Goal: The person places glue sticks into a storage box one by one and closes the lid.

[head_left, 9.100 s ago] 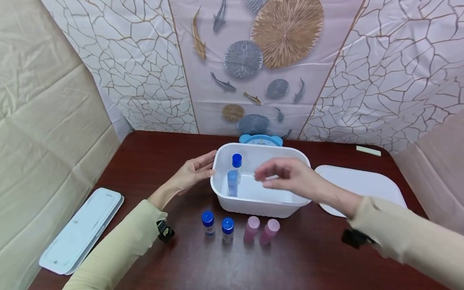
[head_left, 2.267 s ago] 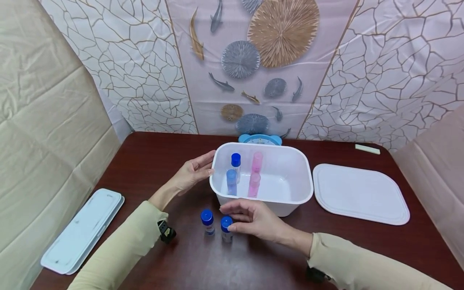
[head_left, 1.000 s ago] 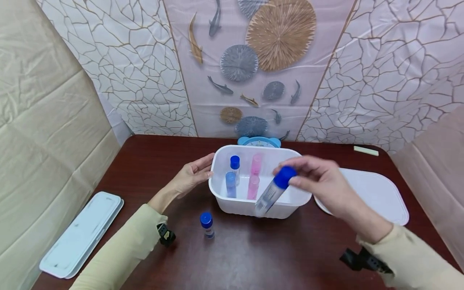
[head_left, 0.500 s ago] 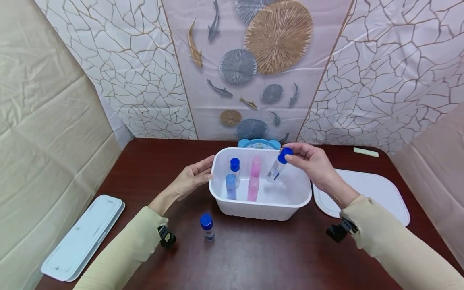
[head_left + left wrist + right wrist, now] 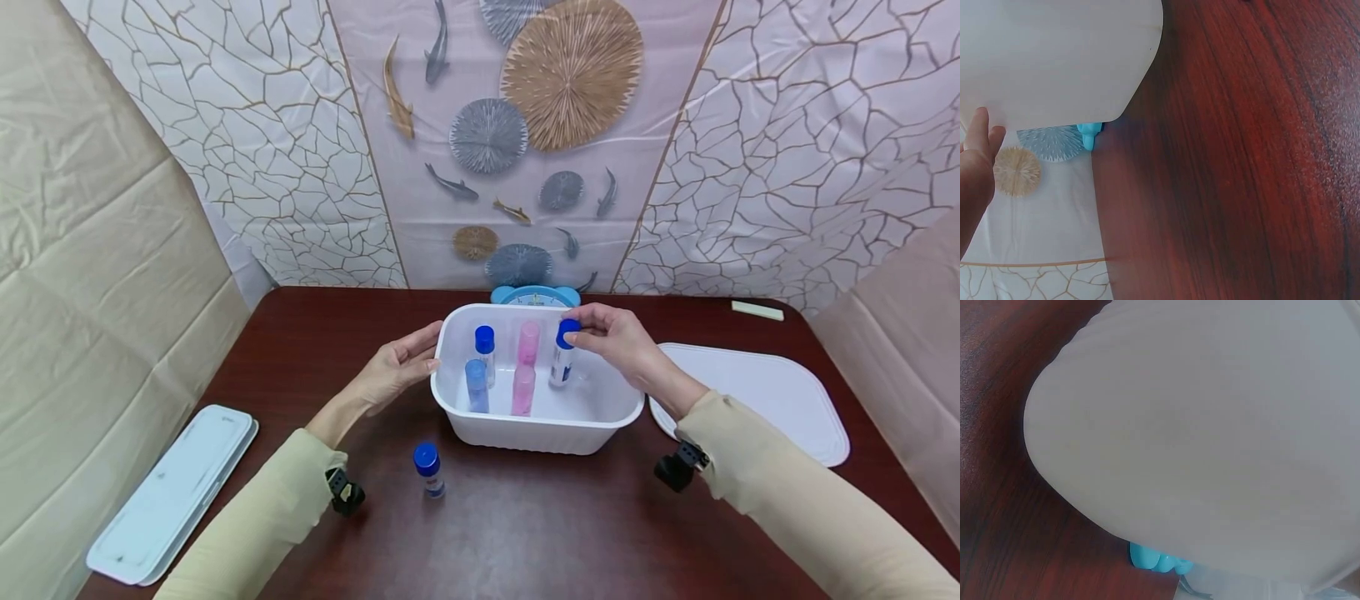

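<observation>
Pinched at its cap by the fingertips of the right hand (image 5: 611, 340), a small clear bottle with a blue screw cap (image 5: 562, 355) is held upright inside the white rectangular plastic tub (image 5: 536, 433), near the tub's middle and towards its far wall. Whether its base already rests on the tub floor cannot be told. Just to its left, two translucent pink bottles (image 5: 525, 367) stand one behind the other, and further left two more blue-capped bottles (image 5: 480, 371) are lined up the same way.

Against the tub's left wall the left hand (image 5: 397, 367) is laid with straight, relaxed fingers, nothing being gripped; in the left wrist view its fingertips (image 5: 979, 134) are seen touching the white wall (image 5: 1054, 56).

One further blue-capped bottle (image 5: 428, 468) is left standing on the dark red wooden counter (image 5: 525, 533), in front of the tub. A white flat lid (image 5: 750, 400) lies to the right of the tub, a pale blue flat tray (image 5: 172, 492) is set at the counter's left edge, and a light blue alarm clock (image 5: 534, 295) is partly hidden behind the tub.

Since the bottle is narrow and held only at the top, it could tip if released before its base sits flat, and the neighbouring pink bottles could be knocked over by it or by the withdrawing fingers.
</observation>
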A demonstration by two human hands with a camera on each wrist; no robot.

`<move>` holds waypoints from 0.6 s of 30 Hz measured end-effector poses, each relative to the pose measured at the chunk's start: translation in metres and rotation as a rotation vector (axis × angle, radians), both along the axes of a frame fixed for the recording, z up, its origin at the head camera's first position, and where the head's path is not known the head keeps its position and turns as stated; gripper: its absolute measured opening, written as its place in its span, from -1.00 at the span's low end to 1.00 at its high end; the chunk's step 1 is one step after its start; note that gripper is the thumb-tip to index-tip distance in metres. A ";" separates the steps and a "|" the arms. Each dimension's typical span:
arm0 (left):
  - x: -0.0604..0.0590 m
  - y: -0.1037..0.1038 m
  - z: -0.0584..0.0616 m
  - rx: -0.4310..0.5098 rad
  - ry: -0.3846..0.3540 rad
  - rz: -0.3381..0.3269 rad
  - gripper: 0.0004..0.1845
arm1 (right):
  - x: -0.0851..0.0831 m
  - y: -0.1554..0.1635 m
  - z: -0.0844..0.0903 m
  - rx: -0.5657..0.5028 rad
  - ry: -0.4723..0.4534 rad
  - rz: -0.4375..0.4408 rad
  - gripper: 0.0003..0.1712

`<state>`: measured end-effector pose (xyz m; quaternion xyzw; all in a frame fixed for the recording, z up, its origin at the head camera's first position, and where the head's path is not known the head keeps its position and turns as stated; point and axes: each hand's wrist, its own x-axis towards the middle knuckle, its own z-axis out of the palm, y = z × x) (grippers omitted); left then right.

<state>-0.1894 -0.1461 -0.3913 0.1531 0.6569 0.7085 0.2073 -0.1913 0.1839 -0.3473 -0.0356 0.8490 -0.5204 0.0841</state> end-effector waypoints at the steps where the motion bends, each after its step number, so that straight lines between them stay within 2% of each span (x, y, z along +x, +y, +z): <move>1: 0.000 0.000 0.000 0.002 0.000 -0.001 -0.29 | 0.000 -0.001 0.000 0.006 -0.004 -0.002 -0.60; 11: 0.000 0.001 -0.001 0.001 -0.012 0.013 -0.30 | -0.004 -0.004 -0.004 0.080 -0.039 0.042 -0.62; 18: 0.001 0.001 0.000 -0.003 -0.004 0.005 -0.30 | -0.004 -0.005 -0.003 0.080 -0.059 0.033 -0.58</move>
